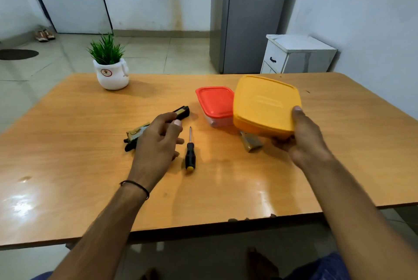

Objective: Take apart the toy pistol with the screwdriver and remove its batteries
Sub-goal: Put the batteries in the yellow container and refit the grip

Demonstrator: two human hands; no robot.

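The black and gold toy pistol (182,112) lies on the wooden table (67,144), barrel pointing to the far right, its middle hidden under my left hand (158,141). That hand hovers over it with loosely curled fingers and holds nothing. A screwdriver (190,153) with a black and yellow handle lies just right of that hand, tip pointing away. My right hand (303,137) grips the near right corner of a yellow lidded box (264,105) and holds it tilted above the table.
A clear box with a red lid (214,103) stands just left of the yellow box. A small grey-brown object (250,142) lies under the yellow box. A potted plant (110,67) stands at the far left. The table's near edge (203,230) is chipped.
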